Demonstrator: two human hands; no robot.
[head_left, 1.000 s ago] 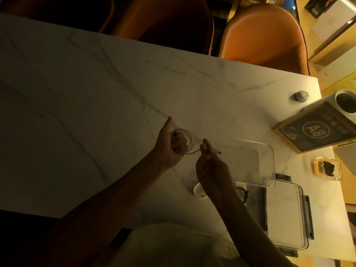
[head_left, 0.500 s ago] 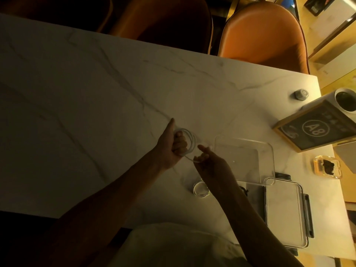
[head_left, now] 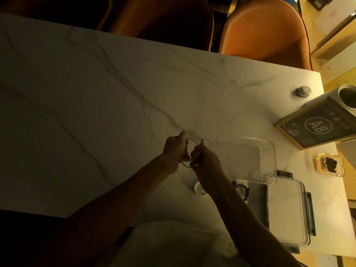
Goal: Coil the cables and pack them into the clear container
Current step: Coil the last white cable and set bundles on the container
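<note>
White cable coil (head_left: 189,151) — between both hands

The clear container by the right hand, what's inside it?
The clear container looks empty; only the marble table shows through. The white cable coil is outside it, in both hands.

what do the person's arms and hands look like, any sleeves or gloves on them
Both forearms are bare up to the frame's lower edge, with no sleeves in view. The left hand and right hand wear no gloves. No watch or wristband shows; the dim light hides finer detail such as rings.
</note>
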